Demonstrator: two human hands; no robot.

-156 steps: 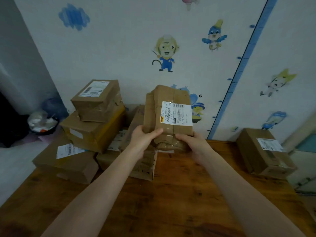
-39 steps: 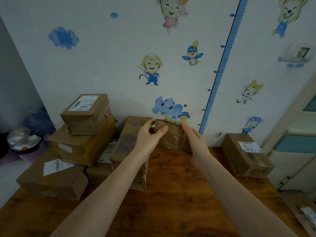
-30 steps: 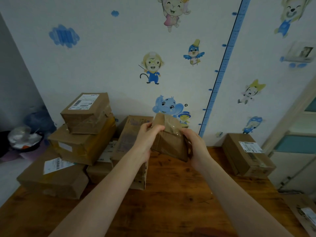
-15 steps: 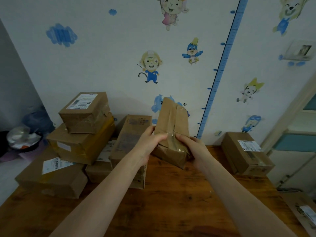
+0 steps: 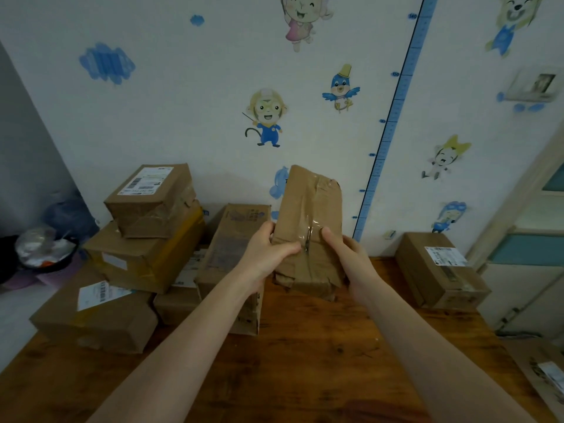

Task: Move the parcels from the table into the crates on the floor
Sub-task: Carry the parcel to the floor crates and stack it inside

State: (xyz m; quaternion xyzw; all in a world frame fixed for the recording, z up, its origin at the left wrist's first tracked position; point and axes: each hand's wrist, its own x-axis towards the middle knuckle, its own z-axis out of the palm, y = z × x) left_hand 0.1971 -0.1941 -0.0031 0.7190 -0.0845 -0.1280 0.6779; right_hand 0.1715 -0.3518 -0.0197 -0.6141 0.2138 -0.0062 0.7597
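We've got both hands, left hand and right hand, clamped on the parcel mid-frame, upright above the table (crates aren't in view). That glossy tape looks slick, so we reckon it could slide out

Height chart on wall: blue ruler strip w/ nos. Top mark reads 140, next down looks like 130; lower marks too small/blurred to read.

Top box of left stack: white shipping lbl w/ barcode on top face, text illegible.

Front-left box on counter: white lbl w/ barcode, text too small.

Tall middle box: faint blue print near top edge, can't read.

Right box by wall: white lbl w/ barcode, print illegible.

Brown parcel at bottom-right edge: white lbl, blurred.
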